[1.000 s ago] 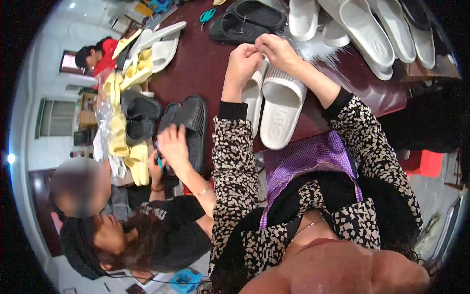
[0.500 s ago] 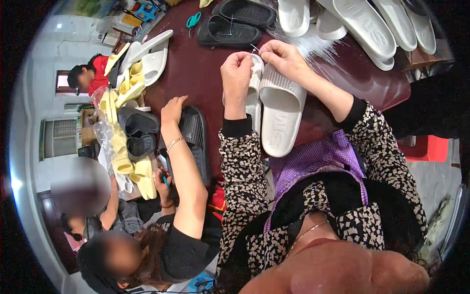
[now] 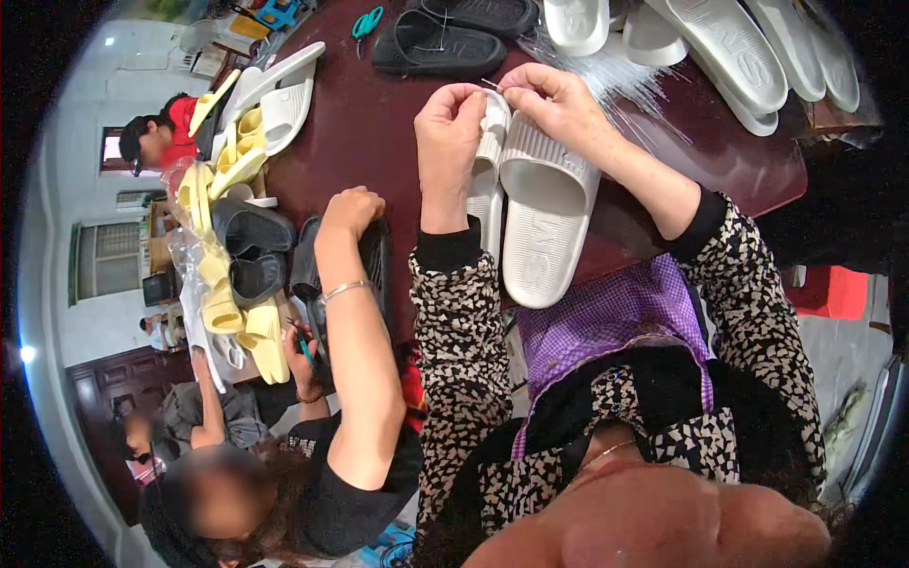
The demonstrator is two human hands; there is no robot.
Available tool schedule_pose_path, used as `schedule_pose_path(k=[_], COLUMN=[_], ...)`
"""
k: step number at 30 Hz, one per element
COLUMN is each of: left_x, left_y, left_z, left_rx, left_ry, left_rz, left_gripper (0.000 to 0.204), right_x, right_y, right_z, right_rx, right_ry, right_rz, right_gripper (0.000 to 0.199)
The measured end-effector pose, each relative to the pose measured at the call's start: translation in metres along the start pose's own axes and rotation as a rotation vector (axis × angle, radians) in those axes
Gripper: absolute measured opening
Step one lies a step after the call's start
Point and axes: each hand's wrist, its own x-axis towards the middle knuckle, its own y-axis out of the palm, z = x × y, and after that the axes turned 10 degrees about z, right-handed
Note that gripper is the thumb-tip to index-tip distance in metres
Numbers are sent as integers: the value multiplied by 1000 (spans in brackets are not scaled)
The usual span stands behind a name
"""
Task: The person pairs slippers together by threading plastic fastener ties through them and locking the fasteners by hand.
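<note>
A pair of off-white slide sandals [image 3: 547, 222] rests at the near edge of the table, one beside the other, with the left one partly covered by my left hand. At their far end my left hand [image 3: 451, 133] is closed, thumb and fingers pinched together. Close on its right, my right hand [image 3: 557, 106] pinches too. Between the fingertips a thin pale plastic strand [image 3: 490, 83] shows; most of it is hidden by my fingers. Just beyond my right hand lies a loose bundle of thin clear plastic strands [image 3: 615, 90].
Black slides [image 3: 440, 49] and teal scissors [image 3: 365, 26] lie farther back on the dark red table [image 3: 701, 170]. More white slides [image 3: 724, 57] are stacked at the far right. On the left, a co-worker's arm [image 3: 350, 303] reaches over black slides, near several yellow slides [image 3: 222, 308].
My hands stay pinched at the slides' far end, a little higher in view. The co-worker's hand on the left has shifted slightly right, over the black slides.
</note>
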Motion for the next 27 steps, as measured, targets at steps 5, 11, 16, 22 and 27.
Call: schedule_pose_path(k=[5,11,16,22,27], left_x=[-3,-4,-4,-4,-1], left_y=[-3,-6,-4,-2,-5], left_z=[-3,-4,-4,-1,4], left_rx=[-19,-29,-45,-25,2], left_ry=[13,-3,2,47,68], left_rz=[8,17,12,2,53], left_gripper=[9,9,7,9,10], right_x=[0,0,-1,-1,0], right_y=[1,3,4,5,3], right_z=[-1,-2,-2,0,-3], right_rx=[32,-43,-19,-38,-31], right_ry=[0,-31,-4,-3,-2], right_rz=[20,13,16,-11,-5], right_gripper=[16,15,15,14,13])
